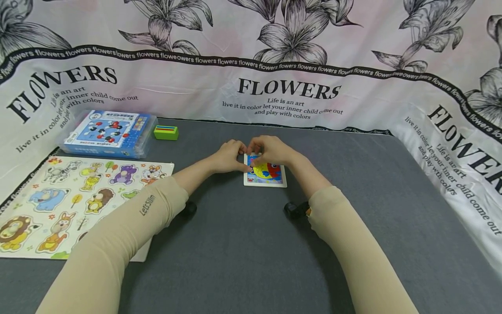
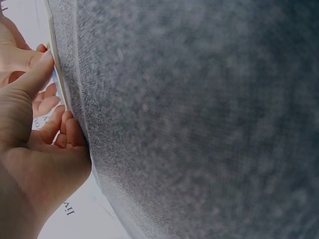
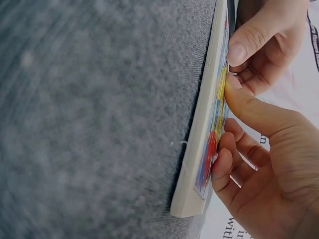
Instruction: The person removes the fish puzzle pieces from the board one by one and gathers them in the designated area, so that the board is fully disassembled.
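Fingers of left hand gripping picture board at left edge, right hand curled on its face, pinch unclear

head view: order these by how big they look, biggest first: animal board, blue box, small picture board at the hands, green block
1. Animal board, partly hidden
2. Blue box
3. Small picture board, partly covered
4. Green block

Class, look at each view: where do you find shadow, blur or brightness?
Head view: soft shadows on the gray cloth beside the sleeves, large lettering on the flowered sheet legible; left wrist view: cloth blurred at right, sheet pale and bright at lower left; right wrist view: cloth out of focus at left, picture board sharper.
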A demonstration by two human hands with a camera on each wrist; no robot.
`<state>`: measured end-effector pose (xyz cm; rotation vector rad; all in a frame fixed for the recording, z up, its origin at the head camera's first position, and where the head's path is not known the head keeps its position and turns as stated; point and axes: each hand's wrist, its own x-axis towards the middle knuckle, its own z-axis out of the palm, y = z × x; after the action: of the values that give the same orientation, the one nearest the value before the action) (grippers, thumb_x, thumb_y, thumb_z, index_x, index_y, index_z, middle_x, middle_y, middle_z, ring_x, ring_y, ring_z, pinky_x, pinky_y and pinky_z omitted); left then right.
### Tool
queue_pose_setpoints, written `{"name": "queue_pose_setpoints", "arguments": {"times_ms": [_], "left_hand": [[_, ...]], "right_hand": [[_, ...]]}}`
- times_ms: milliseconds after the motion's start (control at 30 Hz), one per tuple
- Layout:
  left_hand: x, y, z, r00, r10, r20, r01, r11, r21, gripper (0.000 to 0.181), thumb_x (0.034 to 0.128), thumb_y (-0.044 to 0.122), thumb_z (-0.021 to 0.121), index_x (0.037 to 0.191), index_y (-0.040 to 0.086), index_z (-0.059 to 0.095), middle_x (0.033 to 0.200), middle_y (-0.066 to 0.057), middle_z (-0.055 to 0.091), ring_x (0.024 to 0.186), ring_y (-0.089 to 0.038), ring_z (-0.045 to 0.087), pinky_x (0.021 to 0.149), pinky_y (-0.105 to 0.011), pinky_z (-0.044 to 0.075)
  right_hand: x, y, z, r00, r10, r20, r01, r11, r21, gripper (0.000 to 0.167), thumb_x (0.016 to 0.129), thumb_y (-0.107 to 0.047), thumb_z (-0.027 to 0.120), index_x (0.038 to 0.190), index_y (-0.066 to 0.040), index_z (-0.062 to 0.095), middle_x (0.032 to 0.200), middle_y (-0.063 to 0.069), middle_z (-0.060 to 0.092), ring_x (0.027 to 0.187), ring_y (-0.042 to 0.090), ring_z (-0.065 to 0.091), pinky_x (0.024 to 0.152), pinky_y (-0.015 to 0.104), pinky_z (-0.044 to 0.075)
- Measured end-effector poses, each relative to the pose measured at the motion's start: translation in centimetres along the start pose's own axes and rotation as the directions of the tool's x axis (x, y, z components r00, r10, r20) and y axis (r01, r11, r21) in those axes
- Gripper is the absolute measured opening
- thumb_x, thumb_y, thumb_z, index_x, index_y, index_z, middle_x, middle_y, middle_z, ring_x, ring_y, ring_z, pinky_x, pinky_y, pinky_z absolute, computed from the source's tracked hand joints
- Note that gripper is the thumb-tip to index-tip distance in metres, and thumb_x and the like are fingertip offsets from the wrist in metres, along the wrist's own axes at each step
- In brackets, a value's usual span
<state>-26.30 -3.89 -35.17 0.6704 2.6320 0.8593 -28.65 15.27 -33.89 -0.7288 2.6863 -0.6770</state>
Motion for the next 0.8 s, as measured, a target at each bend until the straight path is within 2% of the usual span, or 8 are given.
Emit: {"name": "queue_pose_setpoints", "arguments": {"times_ms": [133, 300, 500, 633, 800], "left_hand": [[-0.01, 0.02, 0.02, 1.000, -0.004, -0.002, 0.004, 1.000, -0.005, 0.066, 0.0854, 0.033, 0.076, 0.135, -0.001, 0.048, 0.133, -0.019, 0.048, 0.124, -0.031, 0.042, 0.109, -0.046, 0.036], [-0.02, -0.01, 0.00, 1.000, -0.003, -0.006, 0.003, 1.000, 0.004, 0.066, 0.0857, 0.033, 0.076, 0.135, -0.001, 0.048, 0.132, -0.019, 0.048, 0.122, -0.031, 0.042, 0.108, -0.045, 0.036], [-0.02, 0.00, 0.05, 1.000, 0.023, -0.018, -0.023, 1.000, 0.002, 0.061, 0.0847, 0.031, 0.077, 0.131, -0.001, 0.052, 0.129, -0.019, 0.049, 0.119, -0.030, 0.043, 0.107, -0.045, 0.036], [0.08, 0.00, 0.17, 0.999, 0.043, -0.024, -0.043, 0.999, 0.009, 0.060, 0.0847, 0.030, 0.077, 0.131, 0.000, 0.053, 0.131, -0.018, 0.049, 0.121, -0.030, 0.041, 0.107, -0.046, 0.036], [0.24, 0.04, 0.26, 0.998, 0.052, -0.022, -0.052, 0.999, 0.006, 0.060, 0.0854, 0.030, 0.076, 0.132, 0.000, 0.053, 0.135, -0.018, 0.046, 0.125, -0.032, 0.039, 0.110, -0.048, 0.035]], "right_hand": [[-0.06, -0.19, -0.07, 1.000, 0.010, 0.001, -0.010, 1.000, 0.006, 0.028, 0.083, -0.023, 0.080, 0.107, -0.016, 0.067, 0.108, 0.008, 0.066, 0.104, 0.024, 0.057, 0.093, 0.041, 0.049], [-0.15, -0.37, -0.11, 1.000, 0.030, 0.004, -0.030, 0.999, 0.016, 0.030, 0.084, -0.022, 0.079, 0.110, -0.016, 0.066, 0.104, 0.007, 0.067, 0.097, 0.023, 0.057, 0.087, 0.037, 0.049], [-0.19, -0.48, -0.01, 0.999, 0.050, -0.009, -0.049, 0.998, 0.034, 0.038, 0.081, -0.022, 0.082, 0.112, -0.013, 0.062, 0.104, 0.007, 0.067, 0.094, 0.022, 0.058, 0.086, 0.034, 0.048], [-0.22, -0.50, -0.06, 0.999, 0.050, -0.007, -0.050, 0.998, 0.047, 0.036, 0.081, -0.021, 0.082, 0.108, -0.012, 0.062, 0.105, 0.007, 0.068, 0.095, 0.022, 0.058, 0.088, 0.035, 0.049], [-0.18, -0.39, -0.17, 0.999, 0.046, -0.015, -0.045, 0.997, 0.059, 0.029, 0.082, -0.018, 0.080, 0.104, -0.012, 0.062, 0.097, 0.006, 0.066, 0.089, 0.021, 0.057, 0.081, 0.031, 0.048]]}}
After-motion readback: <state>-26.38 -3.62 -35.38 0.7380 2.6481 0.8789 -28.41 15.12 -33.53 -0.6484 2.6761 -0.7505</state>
